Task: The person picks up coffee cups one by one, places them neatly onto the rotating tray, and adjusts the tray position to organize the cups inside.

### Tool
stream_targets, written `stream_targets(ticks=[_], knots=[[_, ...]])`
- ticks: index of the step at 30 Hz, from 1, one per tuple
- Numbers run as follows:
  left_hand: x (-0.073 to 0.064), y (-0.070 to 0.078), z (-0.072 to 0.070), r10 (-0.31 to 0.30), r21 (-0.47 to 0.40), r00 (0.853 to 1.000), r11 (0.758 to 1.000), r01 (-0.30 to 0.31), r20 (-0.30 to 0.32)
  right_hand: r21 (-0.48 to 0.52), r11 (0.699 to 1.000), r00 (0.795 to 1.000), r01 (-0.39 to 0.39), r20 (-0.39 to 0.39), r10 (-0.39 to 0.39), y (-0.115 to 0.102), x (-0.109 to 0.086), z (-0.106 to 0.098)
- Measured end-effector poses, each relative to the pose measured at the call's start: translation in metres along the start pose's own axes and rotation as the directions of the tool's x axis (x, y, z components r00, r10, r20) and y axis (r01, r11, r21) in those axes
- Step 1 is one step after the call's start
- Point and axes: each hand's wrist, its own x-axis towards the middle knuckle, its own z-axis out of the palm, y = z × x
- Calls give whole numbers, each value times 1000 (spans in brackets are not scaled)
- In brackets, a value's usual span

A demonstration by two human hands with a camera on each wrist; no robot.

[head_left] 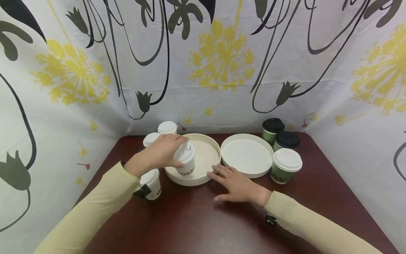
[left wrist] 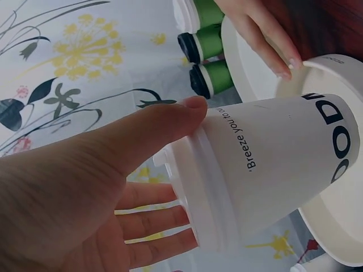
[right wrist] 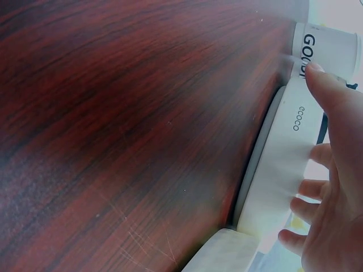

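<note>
My left hand (head_left: 160, 151) grips a white lidded paper cup (head_left: 188, 164) at its lid, thumb on one side and fingers on the other. The cup is over the left part of a round cream tray (head_left: 207, 151), and dark lettering shows near its base. In the left wrist view the same cup (left wrist: 272, 153) appears sideways, its lid toward the palm. My right hand (head_left: 236, 185) has its fingers spread, fingertips at the right front rim of that tray. The right wrist view shows the tray's side wall (right wrist: 283, 153), marked with small print, beside those fingers.
A second round white tray (head_left: 247, 155) adjoins on the right. Beyond it stand green cups, two with black lids (head_left: 286, 140) and one with a white lid (head_left: 287, 162). White cups (head_left: 152, 183) stand left of the cream tray. A patterned cloth (head_left: 222, 106) encloses the dark red table (head_left: 203, 222).
</note>
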Motion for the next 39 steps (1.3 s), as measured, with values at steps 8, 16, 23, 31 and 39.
stream_targets(ticks=[8,16,23,31,39], knots=[[9,-7,6,5,-7,1000,1000,-5,4,4,1000,1000,-1,4,1,0,0,-1],[19,-10,15,4,-7,1000,1000,-4,28,6,1000,1000,4,-4,-4,0,0,-1],[23,-7,19,21,-3,999,1000,-21,47,0,1000,1000,5,-9,-5,2,1,3],[26,-9,28,10,2,996,1000,-11,89,-2,1000,1000,3,-11,-3,3,1,5],[28,-9,33,10,-7,996,1000,-9,92,9,1000,1000,1,-14,-1,4,1,6]])
